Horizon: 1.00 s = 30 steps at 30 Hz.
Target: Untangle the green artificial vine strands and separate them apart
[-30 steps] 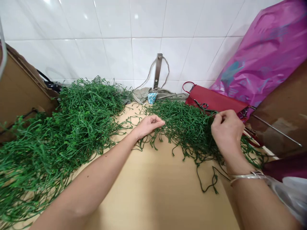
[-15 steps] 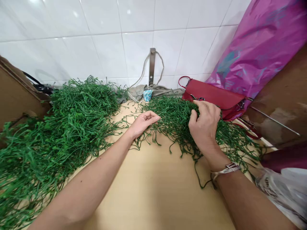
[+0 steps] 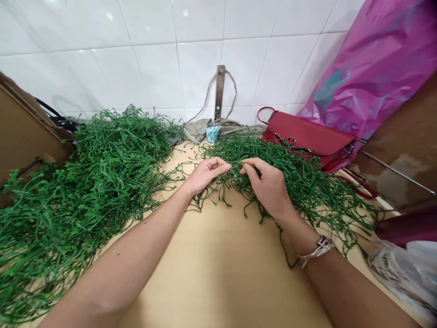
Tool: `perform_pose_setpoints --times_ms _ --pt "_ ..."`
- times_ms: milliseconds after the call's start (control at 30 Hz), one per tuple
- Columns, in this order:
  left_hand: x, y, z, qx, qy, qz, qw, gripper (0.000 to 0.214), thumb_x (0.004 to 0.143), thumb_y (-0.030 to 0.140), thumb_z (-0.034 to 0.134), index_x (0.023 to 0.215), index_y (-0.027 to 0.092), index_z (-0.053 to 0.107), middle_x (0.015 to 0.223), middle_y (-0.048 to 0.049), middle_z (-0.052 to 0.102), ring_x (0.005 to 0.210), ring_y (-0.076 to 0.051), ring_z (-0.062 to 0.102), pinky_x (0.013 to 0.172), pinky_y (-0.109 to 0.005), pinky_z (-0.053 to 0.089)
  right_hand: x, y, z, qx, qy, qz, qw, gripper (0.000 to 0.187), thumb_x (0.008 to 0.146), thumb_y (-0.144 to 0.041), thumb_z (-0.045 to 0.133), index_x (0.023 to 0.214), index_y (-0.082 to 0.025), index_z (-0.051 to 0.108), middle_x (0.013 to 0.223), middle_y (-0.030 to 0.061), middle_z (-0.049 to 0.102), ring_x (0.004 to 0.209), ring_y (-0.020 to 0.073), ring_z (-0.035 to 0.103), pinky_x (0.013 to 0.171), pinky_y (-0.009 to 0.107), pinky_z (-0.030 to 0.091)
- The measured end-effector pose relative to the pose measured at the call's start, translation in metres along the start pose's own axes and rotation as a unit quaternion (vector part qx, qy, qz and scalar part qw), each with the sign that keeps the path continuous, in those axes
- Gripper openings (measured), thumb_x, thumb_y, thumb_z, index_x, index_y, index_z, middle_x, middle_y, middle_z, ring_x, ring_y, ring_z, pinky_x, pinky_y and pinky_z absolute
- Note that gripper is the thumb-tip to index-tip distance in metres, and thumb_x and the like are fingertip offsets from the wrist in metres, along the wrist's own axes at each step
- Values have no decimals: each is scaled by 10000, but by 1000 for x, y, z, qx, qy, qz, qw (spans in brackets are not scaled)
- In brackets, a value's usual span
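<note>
plastic vines (image 3: 290, 182) in a two-hand pinch

left grip (image 3: 207, 175) curled against the vines, hold unclear; right grip (image 3: 268, 187) clenched on them, both at twelve o'clock on the tabletop (image 3: 218, 264); red bag (image 3: 307, 136) at one o'clock, bigger heap (image 3: 109, 168) at ten o'clock.

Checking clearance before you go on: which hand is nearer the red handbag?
Right. The right hand is among the green vine strands, below and left of the red handbag, not touching it. The left hand is farther left.

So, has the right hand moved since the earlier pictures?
Yes, the right hand has moved to the person's left, and now lies much closer beneath the metal wall bracket.
</note>
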<state>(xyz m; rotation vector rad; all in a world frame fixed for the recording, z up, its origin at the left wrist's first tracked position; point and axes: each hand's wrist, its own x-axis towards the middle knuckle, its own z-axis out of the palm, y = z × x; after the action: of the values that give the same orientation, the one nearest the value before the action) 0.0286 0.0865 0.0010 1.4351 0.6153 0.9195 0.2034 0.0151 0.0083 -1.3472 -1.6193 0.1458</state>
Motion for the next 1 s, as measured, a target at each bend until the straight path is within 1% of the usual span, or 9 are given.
perform_pose_setpoints --times_ms 133,233,400,500,600,667,733,833,1000 --pt "0 -1 0 -12 11 -17 1000 437 692 528 824 741 147 614 654 44 550 631 -83 451 644 -238 342 3 2 -7 -32 13 -10 999 230 958 -289 509 942 -204 722 708 11 702 686 188 661 737 327 493" --pt "1 -2 -1 -14 14 -16 1000 434 689 520 827 735 146 610 649 44 545 624 -80 444 631 -237 331 4 6 -8 -29 22 -6 999 254 964 -298 492 964 -199 727 717 21 711 693 193 671 742 336 502" --pt "0 -3 -2 3 -1 -12 1000 415 706 506 819 754 147 617 639 55 522 592 -70 405 591 -236 289 4 5 -3 6 36 -28 999 264 935 -326 528 1074 -210 720 1076 93 768 1035 242 685 937 414 501" --pt "0 -3 -1 9 -15 -7 1000 416 689 499 834 750 143 627 663 46 542 621 -73 436 611 -234 310 4 0 2 54 -8 7 998 240 907 -370 577 1023 -217 720 1113 87 757 1035 242 670 932 413 495" --pt "1 -3 -1 4 -26 0 1000 427 672 502 845 742 137 635 688 34 565 653 -79 463 634 -234 332 2 -5 5 114 -65 56 990 202 902 -377 565 892 -213 682 887 44 725 810 198 640 760 347 495" --pt "1 -4 -1 4 -25 -1 1000 431 675 510 841 744 137 637 684 36 557 644 -78 451 624 -233 324 2 -7 4 111 -75 70 988 212 907 -383 552 791 -218 616 733 2 617 703 169 559 678 314 448" --pt "1 -5 -2 7 -15 -9 1000 435 687 524 828 745 140 631 661 47 527 616 -72 415 598 -233 296 1 -9 2 96 -79 73 990 247 912 -390 544 726 -227 544 701 -14 538 679 155 494 653 302 408" --pt "0 -4 -2 9 -4 -13 1000 444 702 540 813 732 144 612 646 53 501 601 -70 391 582 -233 278 2 -13 -2 119 -106 68 985 261 940 -399 492 742 -233 524 772 1 568 764 168 523 713 301 422" --pt "-1 1 1 -1 -28 -7 1000 476 660 555 837 716 150 593 679 32 556 651 -88 465 618 -240 333 4 -14 -6 154 -141 55 976 320 996 -406 379 766 -237 524 862 23 623 888 182 582 853 313 443"
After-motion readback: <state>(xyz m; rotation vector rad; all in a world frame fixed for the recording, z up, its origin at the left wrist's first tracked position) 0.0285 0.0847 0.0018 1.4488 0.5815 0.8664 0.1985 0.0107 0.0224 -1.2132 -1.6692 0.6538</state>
